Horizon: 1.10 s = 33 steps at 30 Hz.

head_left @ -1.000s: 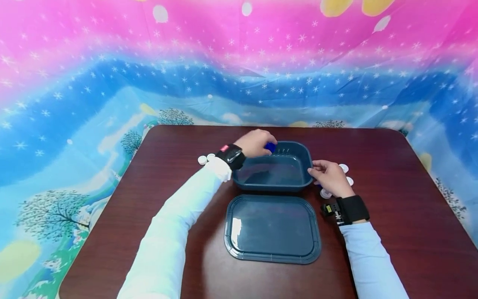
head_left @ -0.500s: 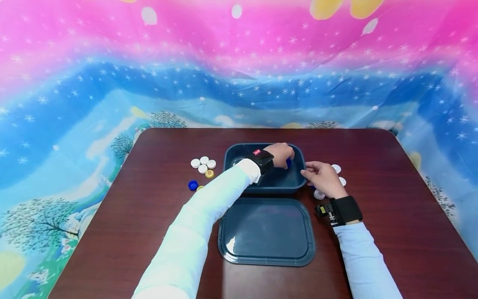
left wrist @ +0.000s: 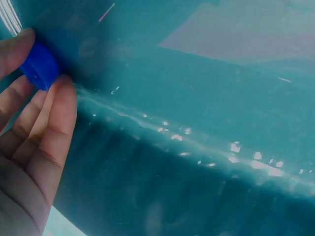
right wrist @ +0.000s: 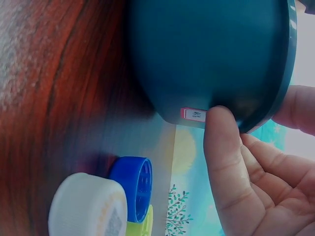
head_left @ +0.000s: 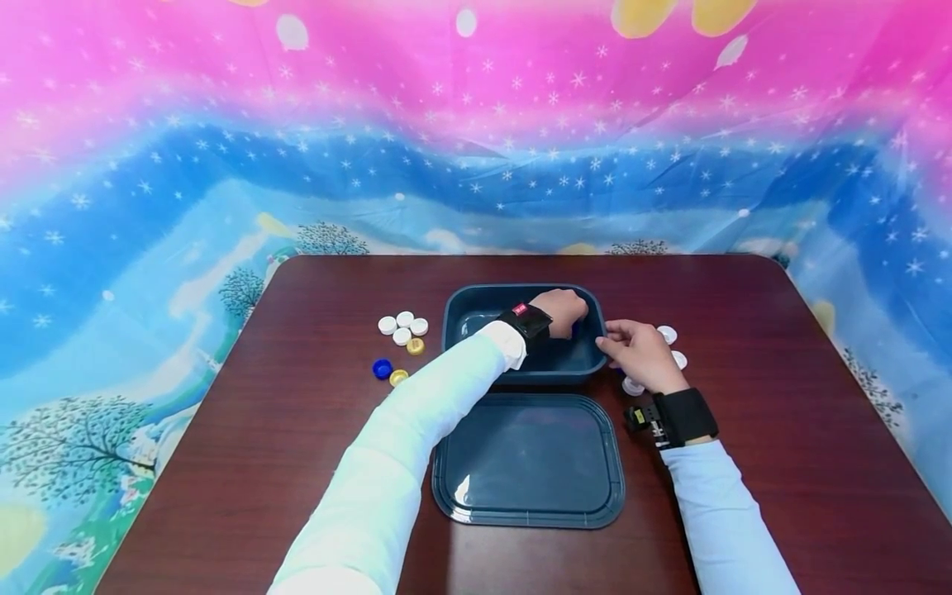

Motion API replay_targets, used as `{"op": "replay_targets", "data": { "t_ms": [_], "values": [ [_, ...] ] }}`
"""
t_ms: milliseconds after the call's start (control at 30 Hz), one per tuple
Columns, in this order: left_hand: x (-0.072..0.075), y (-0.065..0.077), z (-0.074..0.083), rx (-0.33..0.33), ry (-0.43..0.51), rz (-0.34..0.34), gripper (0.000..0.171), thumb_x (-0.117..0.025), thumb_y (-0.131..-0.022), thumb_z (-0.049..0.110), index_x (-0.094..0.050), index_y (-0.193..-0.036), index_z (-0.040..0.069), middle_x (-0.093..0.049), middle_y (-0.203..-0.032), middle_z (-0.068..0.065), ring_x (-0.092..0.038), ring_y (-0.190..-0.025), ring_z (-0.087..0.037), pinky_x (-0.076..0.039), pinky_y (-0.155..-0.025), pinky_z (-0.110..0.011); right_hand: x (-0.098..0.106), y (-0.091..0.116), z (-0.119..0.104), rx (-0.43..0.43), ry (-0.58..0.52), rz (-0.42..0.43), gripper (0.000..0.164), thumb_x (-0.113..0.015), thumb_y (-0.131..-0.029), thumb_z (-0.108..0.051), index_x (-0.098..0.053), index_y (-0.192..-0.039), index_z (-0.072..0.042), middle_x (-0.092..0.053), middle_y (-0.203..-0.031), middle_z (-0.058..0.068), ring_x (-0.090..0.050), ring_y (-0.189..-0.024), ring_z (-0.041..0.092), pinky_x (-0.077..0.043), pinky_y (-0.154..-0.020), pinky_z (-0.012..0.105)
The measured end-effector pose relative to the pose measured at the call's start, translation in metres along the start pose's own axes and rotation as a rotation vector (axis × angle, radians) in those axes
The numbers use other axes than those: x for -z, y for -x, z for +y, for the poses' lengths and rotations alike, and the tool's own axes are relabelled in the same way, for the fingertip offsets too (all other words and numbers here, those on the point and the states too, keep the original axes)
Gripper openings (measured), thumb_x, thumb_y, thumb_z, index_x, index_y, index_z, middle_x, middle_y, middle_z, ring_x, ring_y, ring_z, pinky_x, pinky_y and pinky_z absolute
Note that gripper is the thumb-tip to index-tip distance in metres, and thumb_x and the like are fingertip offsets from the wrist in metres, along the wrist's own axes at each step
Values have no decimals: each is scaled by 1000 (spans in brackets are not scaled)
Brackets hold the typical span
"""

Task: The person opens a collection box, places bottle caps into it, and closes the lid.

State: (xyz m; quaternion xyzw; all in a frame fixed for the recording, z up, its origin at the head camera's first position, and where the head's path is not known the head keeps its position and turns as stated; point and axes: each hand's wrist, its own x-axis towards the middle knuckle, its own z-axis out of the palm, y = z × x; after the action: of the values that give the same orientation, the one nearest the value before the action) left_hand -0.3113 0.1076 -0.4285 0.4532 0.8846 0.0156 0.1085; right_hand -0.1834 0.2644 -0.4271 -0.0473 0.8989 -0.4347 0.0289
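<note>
Inside the dark teal plastic container, near its right end, my left hand reaches down. In the left wrist view its thumb and fingers pinch a blue bottle cap by the container's inner surface. Most of that cap is hidden in the head view. My right hand grips the container's right end near the rim. Its thumb presses on the outer wall beside a small label, with fingers around the rim side. Near that hand are a white cap and a blue cap.
In front of the container a matching lid lies flat. Left of it sit several white caps, two yellow caps and one blue cap. More white caps lie partly behind the right hand. A patterned cloth hangs behind the table.
My left hand has moved right and down into the container with the blue bottle cap, uncovering the caps on the left. The right hand has stayed at the container's right end.
</note>
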Motion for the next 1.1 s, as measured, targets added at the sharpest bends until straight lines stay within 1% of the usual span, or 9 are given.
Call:
{"op": "replay_targets", "data": {
  "t_ms": [133, 267, 367, 467, 533, 633, 800, 933, 1100],
  "values": [
    [-3, 1, -4, 6, 33, -3, 4, -68, -92, 15, -65, -90, 14, -58, -79, 1, -49, -69, -13, -37, -63, -23, -1, 0, -1, -5, -9, -10, 45, -54, -101, -22, -49, -136, 6, -63, -111, 22, -68, -84, 29, -56, -79, 40],
    [-2, 4, -6, -1, 32, 8, 8, -70, -91, 18, -67, -96, 14, -62, -86, 2, -53, -74, -13, -41, -66, -23, -1, 0, 0, -1, -17, -19, 46, -54, -101, -22, -49, -137, 6, -63, -113, 23, -68, -85, 30, -56, -79, 40],
    [5, 11, -5, 1, 11, 43, 20, -72, -90, 20, -69, -109, 14, -66, -101, 1, -59, -86, -12, -47, -76, -23, -1, 0, 0, -4, -18, -25, 47, -54, -101, -22, -47, -139, 6, -61, -115, 24, -68, -87, 31, -56, -79, 40],
    [17, 25, -7, 27, 4, 89, 35, -72, -89, 23, -67, -123, 14, -65, -117, -1, -60, -104, -14, -48, -88, -25, -1, -1, -1, -12, -21, -30, 49, -53, -102, -23, -44, -141, 6, -60, -117, 25, -68, -88, 32, -56, -80, 40],
    [28, 38, -11, 46, 2, 123, 41, -73, -89, 25, -65, -127, 14, -63, -123, -1, -58, -111, -15, -47, -92, -27, -1, -1, -2, -17, -18, -34, 50, -53, -102, -24, -43, -141, 6, -59, -118, 25, -68, -89, 32, -56, -80, 40],
    [43, 63, -25, 74, 5, 181, 44, -73, -89, 25, -63, -129, 14, -62, -125, -3, -57, -114, -17, -46, -95, -29, -2, -1, -3, -13, -13, -33, 51, -54, -101, -23, -43, -141, 8, -59, -118, 26, -68, -88, 32, -56, -80, 41],
    [58, 106, -61, 167, 65, 263, 45, -74, -88, 23, -63, -129, 9, -61, -128, -6, -56, -117, -22, -44, -98, -34, -1, 0, -4, -11, 0, -27, 52, -54, -101, -24, -43, -141, 8, -59, -118, 27, -68, -87, 31, -56, -80, 42],
    [56, 140, -96, 274, 146, 287, 45, -74, -87, 20, -63, -129, 8, -61, -128, -10, -55, -118, -27, -43, -100, -39, 0, 1, -3, -23, 4, -29, 53, -53, -101, -25, -42, -142, 7, -59, -117, 25, -68, -87, 32, -55, -81, 42],
    [35, 182, -140, 405, 218, 280, 42, -74, -86, 15, -64, -126, 5, -64, -123, -12, -58, -113, -30, -44, -97, -42, 0, 2, -3, -22, 6, -35, 52, -53, -101, -25, -43, -141, 8, -60, -116, 25, -68, -87, 32, -55, -80, 42]
  ]
}}
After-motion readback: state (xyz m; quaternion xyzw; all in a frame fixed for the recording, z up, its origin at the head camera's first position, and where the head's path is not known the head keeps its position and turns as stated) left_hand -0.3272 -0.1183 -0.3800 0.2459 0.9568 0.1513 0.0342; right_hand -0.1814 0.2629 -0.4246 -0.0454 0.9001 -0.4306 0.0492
